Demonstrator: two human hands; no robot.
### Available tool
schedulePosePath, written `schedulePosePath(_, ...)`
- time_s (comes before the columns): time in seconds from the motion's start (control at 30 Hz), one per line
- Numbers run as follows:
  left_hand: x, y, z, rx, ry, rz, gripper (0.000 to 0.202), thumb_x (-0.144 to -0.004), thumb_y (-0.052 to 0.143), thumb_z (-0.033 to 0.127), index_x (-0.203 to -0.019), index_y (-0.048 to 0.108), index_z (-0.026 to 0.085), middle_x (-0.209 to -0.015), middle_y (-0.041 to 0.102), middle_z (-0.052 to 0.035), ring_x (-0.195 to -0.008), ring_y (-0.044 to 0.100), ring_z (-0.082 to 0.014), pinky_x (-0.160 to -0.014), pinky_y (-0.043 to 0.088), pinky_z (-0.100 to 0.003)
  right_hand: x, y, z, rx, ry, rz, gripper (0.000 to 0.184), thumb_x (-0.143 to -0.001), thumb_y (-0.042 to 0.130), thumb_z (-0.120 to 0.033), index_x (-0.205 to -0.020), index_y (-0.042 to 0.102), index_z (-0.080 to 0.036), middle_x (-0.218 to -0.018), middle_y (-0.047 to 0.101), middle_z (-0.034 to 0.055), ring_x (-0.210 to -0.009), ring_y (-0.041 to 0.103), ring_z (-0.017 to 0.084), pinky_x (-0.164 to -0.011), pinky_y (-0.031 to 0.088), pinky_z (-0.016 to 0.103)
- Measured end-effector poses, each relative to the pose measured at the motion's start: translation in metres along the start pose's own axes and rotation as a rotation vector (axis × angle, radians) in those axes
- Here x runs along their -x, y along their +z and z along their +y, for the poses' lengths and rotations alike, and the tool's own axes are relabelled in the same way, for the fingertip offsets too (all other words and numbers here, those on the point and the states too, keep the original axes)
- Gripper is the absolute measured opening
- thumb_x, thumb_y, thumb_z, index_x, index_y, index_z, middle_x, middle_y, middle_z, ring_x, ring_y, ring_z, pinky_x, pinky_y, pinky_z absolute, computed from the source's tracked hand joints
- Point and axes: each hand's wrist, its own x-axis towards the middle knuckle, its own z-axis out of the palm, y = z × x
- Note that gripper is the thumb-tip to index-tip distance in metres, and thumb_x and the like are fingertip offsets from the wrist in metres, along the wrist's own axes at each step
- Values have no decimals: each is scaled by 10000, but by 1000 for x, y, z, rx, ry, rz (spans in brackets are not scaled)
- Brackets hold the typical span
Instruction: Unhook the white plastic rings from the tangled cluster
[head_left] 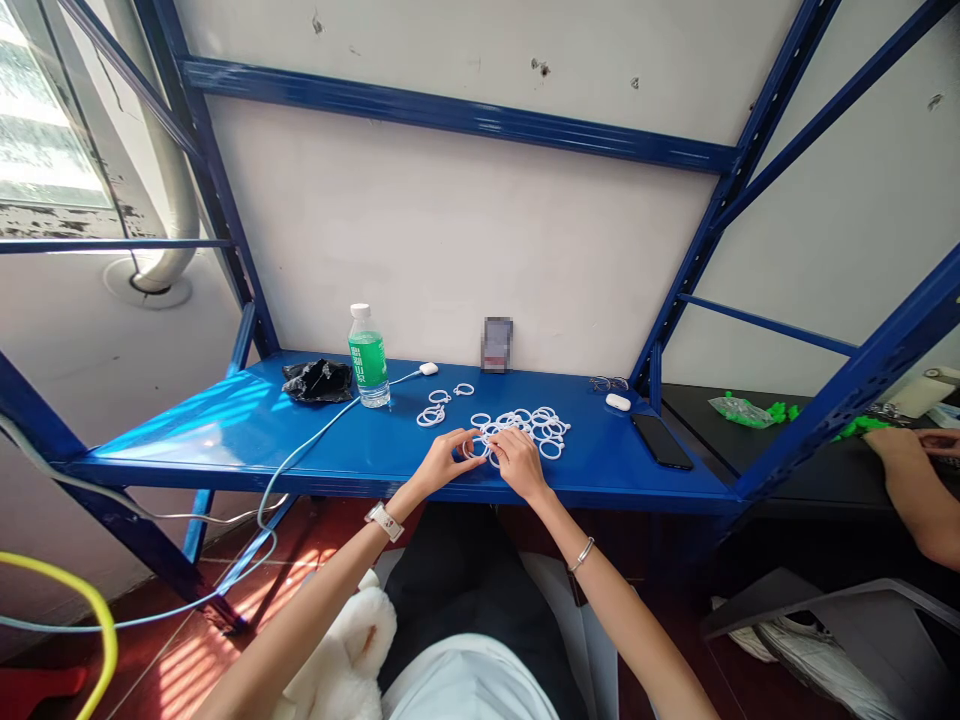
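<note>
A heap of white plastic rings [536, 423] lies on the blue shelf [225, 430] in front of me. My left hand [442, 460] and my right hand [517, 458] meet at the near edge of the heap, fingers pinched together on one white ring [477, 447] between them. A few more white rings [435, 408] lie apart to the left of the heap. I wear a watch on the left wrist and a bracelet on the right.
A green-labelled water bottle [367, 358], a black bag [318, 380], a white charger with its cable [428, 369], a propped phone [497, 344], an earbud case [618, 402] and a dark phone [661, 441] sit on the shelf. At right, another person's arm [911, 490] rests by green parts [780, 410].
</note>
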Motion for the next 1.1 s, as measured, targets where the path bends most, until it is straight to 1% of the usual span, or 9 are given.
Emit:
schedulePosePath(0.43, 1, 0, -1, 9, -6, -14, 467, -816, 613, 502, -1145, 612, 170, -769, 578, -7, -639, 535, -124, -636, 478, -248, -1, -1, -1, 5, -8, 2, 264, -971, 391, -227, -870, 633, -201, -835, 666, 58, -821, 584, 205, -708, 448, 331)
schedulePosePath(0.67, 0, -1, 0, 19, -11, -15, 467, -813, 604, 516, -1136, 619, 180, -772, 585, -11, -634, 539, -128, -636, 491, -261, -1, 0, -1, 10, -6, -9, 280, -974, 380, -230, -860, 634, -206, -831, 664, 58, -814, 580, 203, -707, 447, 332)
schedulePosePath(1.1, 0, -1, 1, 21, -18, -14, 477, -807, 610, 517, -1143, 616, 178, -764, 589, -9, -631, 547, -130, -641, 499, -266, -1, -1, -2, 14, 1, -17, 258, -973, 382, -222, -856, 611, -206, -816, 653, 55, -813, 590, 205, -717, 461, 334)
